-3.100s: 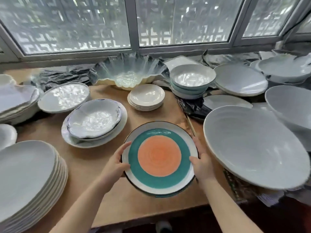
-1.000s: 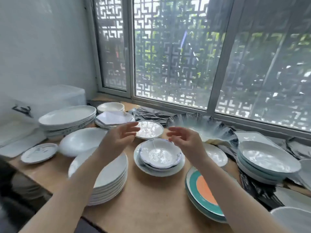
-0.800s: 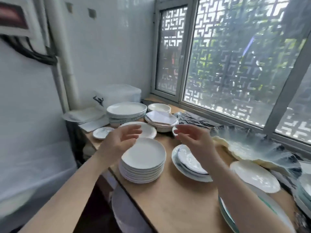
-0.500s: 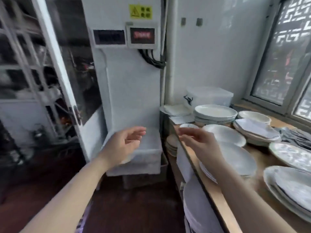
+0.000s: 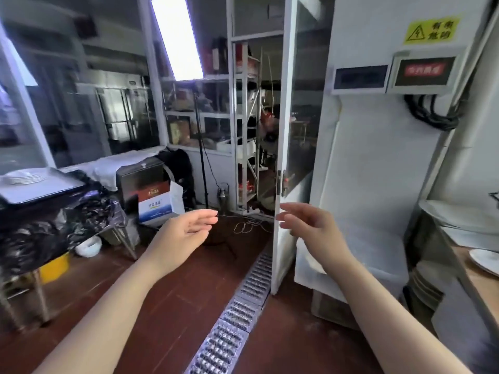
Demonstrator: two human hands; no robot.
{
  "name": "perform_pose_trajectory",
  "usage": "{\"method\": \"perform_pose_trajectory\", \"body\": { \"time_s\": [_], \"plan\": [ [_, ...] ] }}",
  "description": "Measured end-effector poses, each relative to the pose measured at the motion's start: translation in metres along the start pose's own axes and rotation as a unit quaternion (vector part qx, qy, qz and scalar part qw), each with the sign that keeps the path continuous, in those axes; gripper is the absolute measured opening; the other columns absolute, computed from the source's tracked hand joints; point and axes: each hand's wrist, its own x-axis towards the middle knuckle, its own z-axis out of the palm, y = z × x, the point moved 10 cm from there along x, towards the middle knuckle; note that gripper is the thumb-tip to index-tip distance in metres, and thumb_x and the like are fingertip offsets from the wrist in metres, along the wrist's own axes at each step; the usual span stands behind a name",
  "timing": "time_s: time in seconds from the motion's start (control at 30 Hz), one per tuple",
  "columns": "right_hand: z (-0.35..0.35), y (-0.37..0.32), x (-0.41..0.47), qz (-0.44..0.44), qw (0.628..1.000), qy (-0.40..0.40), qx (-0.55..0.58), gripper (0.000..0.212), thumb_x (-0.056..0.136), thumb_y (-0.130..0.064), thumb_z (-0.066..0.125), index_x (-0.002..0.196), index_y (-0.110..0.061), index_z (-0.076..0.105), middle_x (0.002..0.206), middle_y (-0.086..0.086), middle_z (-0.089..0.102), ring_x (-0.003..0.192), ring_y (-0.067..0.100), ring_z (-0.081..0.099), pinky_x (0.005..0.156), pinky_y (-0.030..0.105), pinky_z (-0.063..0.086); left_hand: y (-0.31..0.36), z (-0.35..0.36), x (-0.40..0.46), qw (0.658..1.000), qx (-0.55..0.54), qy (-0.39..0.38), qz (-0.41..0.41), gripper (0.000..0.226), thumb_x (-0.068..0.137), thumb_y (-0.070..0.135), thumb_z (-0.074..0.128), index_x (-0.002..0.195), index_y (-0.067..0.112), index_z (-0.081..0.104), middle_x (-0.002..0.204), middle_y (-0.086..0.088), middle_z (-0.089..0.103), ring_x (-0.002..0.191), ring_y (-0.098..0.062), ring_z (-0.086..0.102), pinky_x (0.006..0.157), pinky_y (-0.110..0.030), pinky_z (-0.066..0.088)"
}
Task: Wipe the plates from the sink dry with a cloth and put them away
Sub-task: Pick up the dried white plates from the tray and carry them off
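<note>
Kitchen floor [image 5: 167, 300] | hands [image 5: 186, 233] spread, empty | plate [image 5: 486, 261] far right, apart

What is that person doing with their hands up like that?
Right now they hold nothing. The left hand and right hand hang in the air, open and empty, over a red floor with a metal drain in it. The person faces a glass door that stands ajar. A few plates sit on a tray far to the left, and the edge of another plate shows at the right. No cloth is in view.
</note>
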Motion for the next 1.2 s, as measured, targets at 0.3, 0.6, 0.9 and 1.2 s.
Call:
{"method": "perform_pose_trajectory", "body": {
  "time_s": [0.3, 0.6, 0.9, 1.2],
  "plan": [
    [0.234, -0.026, -0.007, 0.005, 0.995, -0.09, 0.054, 0.022, 0.09, -0.009, 0.062, 0.099, -0.027, 0.069, 0.092, -0.005, 0.076, 0.089, 0.013, 0.071, 0.074, 0.019, 0.052, -0.112, -0.194, -0.105, 0.995, 0.028, 0.064, -0.071, 0.043, 0.093, -0.002, 0.053, 0.117, 0.033, 0.061, 0.109, 0.016, 0.069, 0.101, 0.005, 0.063, 0.082, -0.005, 0.045],
    [0.475, -0.035, -0.026, 0.001, 0.98, -0.196, 0.016, 0.018, 0.086, -0.01, 0.067, 0.091, -0.027, 0.072, 0.088, -0.001, 0.075, 0.082, 0.01, 0.069, 0.078, 0.032, 0.055, -0.226, -0.37, -0.224, 0.973, 0.077, 0.135, -0.17, 0.048, 0.09, -0.006, 0.055, 0.107, 0.038, 0.061, 0.109, 0.014, 0.069, 0.1, 0.003, 0.064, 0.092, -0.019, 0.047],
    [0.646, -0.008, 0.005, -0.142, 0.907, -0.331, -0.217, 0.024, 0.085, -0.021, 0.066, 0.108, -0.023, 0.072, 0.106, -0.007, 0.071, 0.093, 0.008, 0.066, 0.087, 0.021, 0.049, -0.343, -0.443, -0.254, 0.929, 0.222, 0.122, -0.269, 0.045, 0.091, 0.008, 0.058, 0.126, 0.035, 0.058, 0.125, 0.018, 0.06, 0.115, 0.0, 0.054, 0.098, -0.018, 0.036],
    [0.786, 0.041, 0.157, -0.229, 0.873, -0.36, -0.234, 0.024, 0.087, -0.026, 0.061, 0.109, -0.024, 0.07, 0.107, -0.003, 0.07, 0.1, 0.019, 0.063, 0.088, 0.031, 0.048, -0.454, -0.527, -0.138, 0.862, 0.398, 0.097, -0.299, 0.051, 0.094, 0.022, 0.053, 0.142, 0.036, 0.042, 0.148, 0.015, 0.041, 0.133, -0.008, 0.039, 0.112, -0.029, 0.028]
  ]
}}
